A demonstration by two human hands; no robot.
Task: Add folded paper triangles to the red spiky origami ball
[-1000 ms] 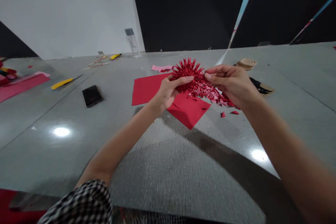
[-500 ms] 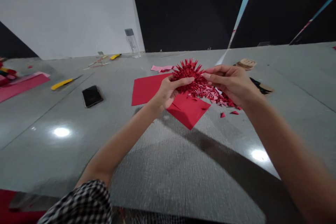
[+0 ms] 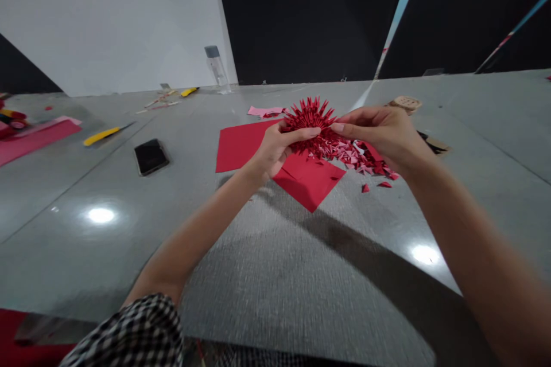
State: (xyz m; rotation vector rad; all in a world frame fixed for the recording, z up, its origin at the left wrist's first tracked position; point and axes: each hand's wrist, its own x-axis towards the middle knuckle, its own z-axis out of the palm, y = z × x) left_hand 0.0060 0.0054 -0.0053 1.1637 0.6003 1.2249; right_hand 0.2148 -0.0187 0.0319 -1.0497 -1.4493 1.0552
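A spiky ball of folded red paper (image 3: 309,117) sits between my hands, above the table. My left hand (image 3: 278,150) grips its near side with the fingers curled over it. My right hand (image 3: 379,133) presses its fingertips against the ball's right side. A mass of small red and pink folded paper pieces (image 3: 348,155) spreads out under and right of the ball, partly hidden by my right hand. Below them lie flat red paper sheets (image 3: 243,146), and two loose red pieces (image 3: 365,187) rest on the table.
The grey glossy table holds a black phone (image 3: 150,157), a yellow craft knife (image 3: 101,136), a pink sheet (image 3: 34,135) and a pink scrap (image 3: 264,110). Farther back stand a transparent bottle (image 3: 217,67) and a round woven disc (image 3: 404,103).
My right hand has moved slightly left and down, closer to the ball, and now covers more of the round disc. The folded pieces have shifted a little to the right.
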